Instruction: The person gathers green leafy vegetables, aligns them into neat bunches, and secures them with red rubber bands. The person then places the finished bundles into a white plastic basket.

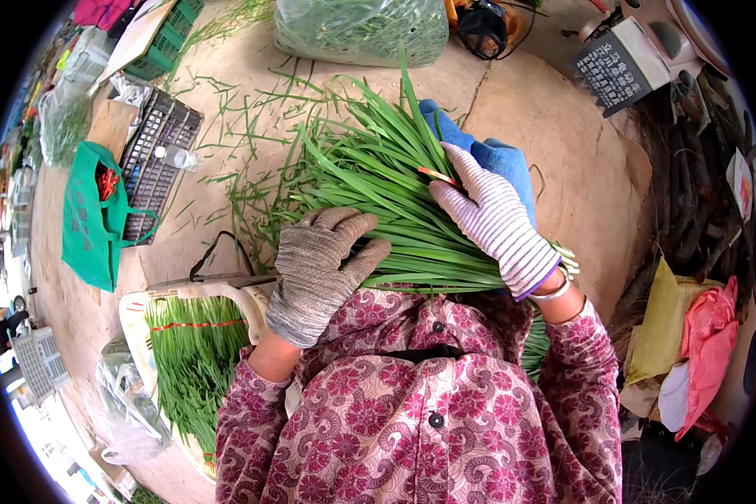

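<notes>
A large bunch of long green garlic chives lies across my lap, its leaf tips fanned to the left and its pale cut ends at the right, near my right wrist. My left hand, in a grey-brown knit glove, rests on the lower left of the leaves with its fingers bent. On the upper right of the bunch lies my right hand, in a white and purple striped glove. An orange-red strip shows at its thumb and forefinger; whether it is a tie or part of a tool, I cannot tell.
At the lower left, a white plastic crate holds chives tied with red bands. A green bag, a dark basket and a plastic bottle stand farther left. A clear bag of greens sits ahead. Loose leaves litter the floor.
</notes>
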`<state>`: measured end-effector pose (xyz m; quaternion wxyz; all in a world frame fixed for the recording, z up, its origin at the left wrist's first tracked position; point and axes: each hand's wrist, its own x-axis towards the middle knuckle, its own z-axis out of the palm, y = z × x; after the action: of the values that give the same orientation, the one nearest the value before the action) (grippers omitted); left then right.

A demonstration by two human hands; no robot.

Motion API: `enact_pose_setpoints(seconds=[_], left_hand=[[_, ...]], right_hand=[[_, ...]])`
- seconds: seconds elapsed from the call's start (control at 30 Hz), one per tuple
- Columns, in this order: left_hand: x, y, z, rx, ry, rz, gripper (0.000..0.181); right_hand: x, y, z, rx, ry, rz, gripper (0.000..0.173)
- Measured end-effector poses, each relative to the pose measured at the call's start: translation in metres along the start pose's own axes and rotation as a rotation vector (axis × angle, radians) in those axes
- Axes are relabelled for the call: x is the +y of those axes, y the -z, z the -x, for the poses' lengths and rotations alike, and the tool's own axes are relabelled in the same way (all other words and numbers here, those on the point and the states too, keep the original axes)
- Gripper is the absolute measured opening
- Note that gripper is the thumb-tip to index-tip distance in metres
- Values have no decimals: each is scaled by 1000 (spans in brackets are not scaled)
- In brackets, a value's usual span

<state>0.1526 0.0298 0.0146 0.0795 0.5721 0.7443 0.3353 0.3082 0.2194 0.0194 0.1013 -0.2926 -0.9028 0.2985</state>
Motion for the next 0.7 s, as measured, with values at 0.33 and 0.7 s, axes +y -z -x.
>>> enact_pose_setpoints(seconds=[0.33,0.7], left_hand=[[-44,-12,-8,128,486,475,38],[-27,3,8,-54,249,106,34]], right_hand=[[-4,1,2,14,21,-16,52],[-7,-1,3,36,19,-1,50]])
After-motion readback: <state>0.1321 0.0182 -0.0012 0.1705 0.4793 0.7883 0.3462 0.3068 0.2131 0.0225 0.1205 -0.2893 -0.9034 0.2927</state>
